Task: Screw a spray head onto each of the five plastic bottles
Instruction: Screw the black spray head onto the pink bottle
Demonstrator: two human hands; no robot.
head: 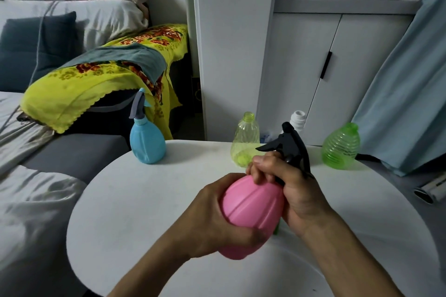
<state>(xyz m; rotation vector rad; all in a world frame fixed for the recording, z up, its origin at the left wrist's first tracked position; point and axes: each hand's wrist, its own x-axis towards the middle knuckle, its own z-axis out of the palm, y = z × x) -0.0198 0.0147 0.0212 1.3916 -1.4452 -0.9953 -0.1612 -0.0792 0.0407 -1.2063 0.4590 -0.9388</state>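
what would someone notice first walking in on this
The pink bottle at centre, gripped from the side by the left hand while the right hand closes around its neck, under a black spray head. Next, the blue bottle at the white round table's far left edge, already capped, and behind it a bright yellow floral cloth.

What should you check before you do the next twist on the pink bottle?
1. Left hand holds the pink bottle firmly: ok.
2. Right hand grips the black spray head at the neck: ok.
3. Head sits straight on the threads: cannot tell, fingers hide the collar.
4. Head fully tight: cannot tell.
5. Blue bottle already has its head: ok.
6. Yellow bottle, white bottle and green bottle have heads: not ok, necks bare.
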